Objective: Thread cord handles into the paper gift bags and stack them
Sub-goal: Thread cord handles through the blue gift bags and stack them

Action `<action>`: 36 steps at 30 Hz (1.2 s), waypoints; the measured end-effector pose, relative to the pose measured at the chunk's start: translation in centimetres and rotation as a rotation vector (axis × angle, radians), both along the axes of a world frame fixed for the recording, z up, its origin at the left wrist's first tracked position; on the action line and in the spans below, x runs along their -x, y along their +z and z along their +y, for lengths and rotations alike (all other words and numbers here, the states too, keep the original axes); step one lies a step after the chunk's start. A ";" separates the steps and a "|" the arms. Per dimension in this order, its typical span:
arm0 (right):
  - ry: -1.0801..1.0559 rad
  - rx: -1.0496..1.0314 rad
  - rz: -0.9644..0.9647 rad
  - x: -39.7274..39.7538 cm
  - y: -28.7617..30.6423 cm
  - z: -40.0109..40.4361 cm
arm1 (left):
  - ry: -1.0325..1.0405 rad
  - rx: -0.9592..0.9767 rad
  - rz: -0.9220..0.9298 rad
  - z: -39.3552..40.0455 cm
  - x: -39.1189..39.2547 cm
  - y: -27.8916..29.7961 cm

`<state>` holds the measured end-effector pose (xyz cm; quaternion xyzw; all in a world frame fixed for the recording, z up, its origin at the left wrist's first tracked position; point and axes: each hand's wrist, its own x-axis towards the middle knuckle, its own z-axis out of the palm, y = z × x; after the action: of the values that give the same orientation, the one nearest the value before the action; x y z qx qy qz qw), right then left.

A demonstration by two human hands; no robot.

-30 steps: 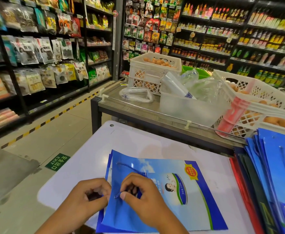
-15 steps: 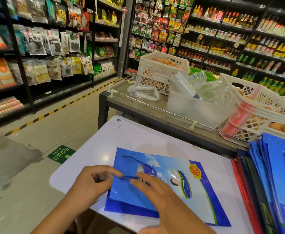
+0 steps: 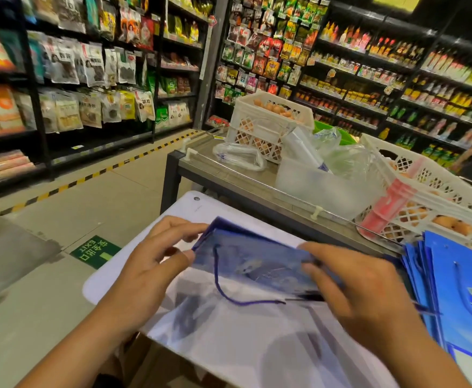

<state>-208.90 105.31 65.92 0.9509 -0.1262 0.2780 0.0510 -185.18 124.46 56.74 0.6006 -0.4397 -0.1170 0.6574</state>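
Blue gift bag [image 3: 253,259], print blurred: left hand [image 3: 148,271] and right hand [image 3: 369,292] pinch its ends; cord [image 3: 230,296] dangling. Floor sign [image 3: 95,252]: "EXIT".

Your hands: two, left hand [image 3: 148,264] and right hand [image 3: 366,289].
Gift bag you hold: one blue gift bag [image 3: 254,259].
Cord: one blue cord [image 3: 229,289].
Stacked bags [image 3: 458,289]: several, too overlapped to count.
White egg crates: two, far crate [image 3: 262,121], near crate [image 3: 430,191].

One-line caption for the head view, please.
Both hands, left hand and right hand, lift a blue gift bag above the white table, its cord dangling.
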 end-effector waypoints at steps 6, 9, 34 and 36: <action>0.050 -0.116 0.176 -2.4 4.6 -2.9 | -0.037 -0.106 0.064 -0.6 -0.1 -1.0; -0.059 -0.047 0.301 -5.2 3.9 -5.3 | -0.012 -0.135 0.183 -1.2 0.0 -2.4; 0.188 -0.903 0.065 -9.7 -11.2 5.3 | 0.262 -0.256 0.153 0.0 1.9 -3.7; 0.119 -1.138 -0.067 -10.2 -10.8 5.2 | 0.042 -0.189 0.386 0.0 4.1 -3.2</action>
<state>-198.66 110.53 55.14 0.8248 -0.2036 0.1987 -0.4886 -189.32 124.46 53.54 0.6352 -0.2802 -0.2567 0.6724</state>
